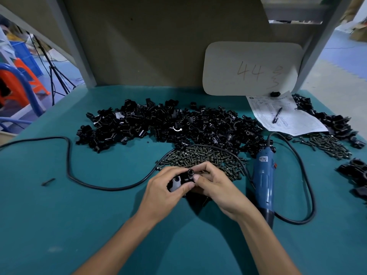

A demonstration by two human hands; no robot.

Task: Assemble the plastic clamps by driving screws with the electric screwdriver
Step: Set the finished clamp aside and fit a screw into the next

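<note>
Closest to us, our left hand point(165, 188) curls round a black clamp point(183, 178). Our right hand point(215, 186) pinches the same piece from the other side with thumb and forefinger, just above the green table point(59, 225). A round socket on the clamp faces up. Whether a screw already sits in it, or hides in our right fingers, we cannot tell.

We judge that we are fitting the piece together before any driving, since the blue screwdriver point(263, 183) lies untouched on the table just right of our right hand. Its black cable point(68, 153) loops wide to the left and arcs round the heap of screws point(202, 157) just beyond our fingers, so it could snag when we lift the tool.

Further back, a broad pile of loose clamp parts point(168, 124) suggests most of the work is left. Off to the right lie a second scatter of screws point(327, 143) and a small group of clamps point(355, 171) that may be finished ones, though we cannot be sure.

At the back are a printed sheet point(294, 124) with a ring point(277, 115) on it, and a pale card point(252, 68) marked 44 leaning on the wall.
</note>
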